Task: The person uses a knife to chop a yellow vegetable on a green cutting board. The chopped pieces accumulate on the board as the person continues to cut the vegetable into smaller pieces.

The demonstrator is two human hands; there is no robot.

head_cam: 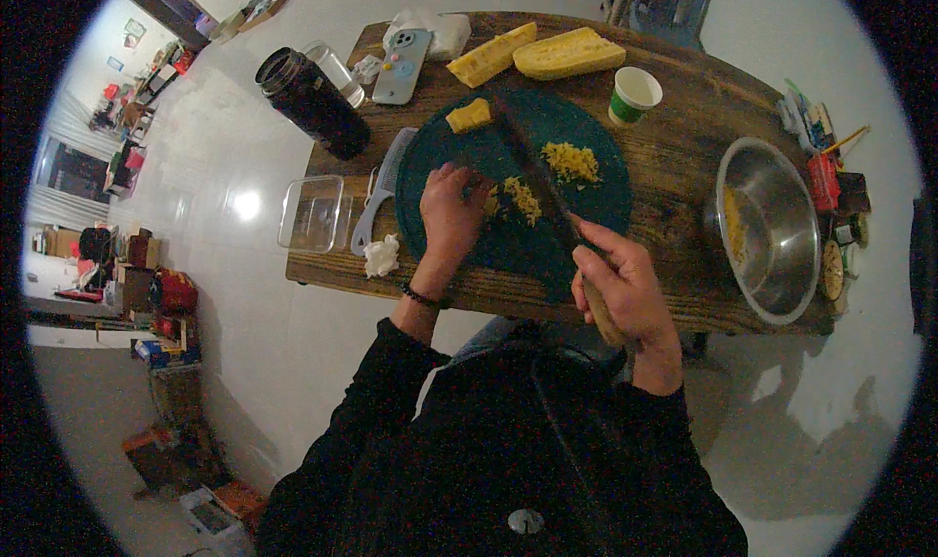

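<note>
My right hand (619,282) grips the wooden handle of a long dark-bladed knife (538,168), whose blade slants up and left across a round dark green cutting board (608,212). My left hand (454,198), fingers bent and a little blurred, is over the board's left part, beside chopped yellow bits (522,201); whether it holds a piece cannot be told. Another heap of chopped yellow bits (571,163) lies right of the blade. A yellow chunk (469,116) rests near the board's upper left edge. Beyond the board lie two long yellow pieces, perhaps squash (492,53) (569,53).
A steel bowl (777,242) with yellow bits stands at the right. A paper cup (635,95) is behind the board. Left are a dark bottle (315,102), a glass (337,73), a phone (402,66), a comb (385,187), a clear plastic container (311,214) and crumpled tissue (382,255).
</note>
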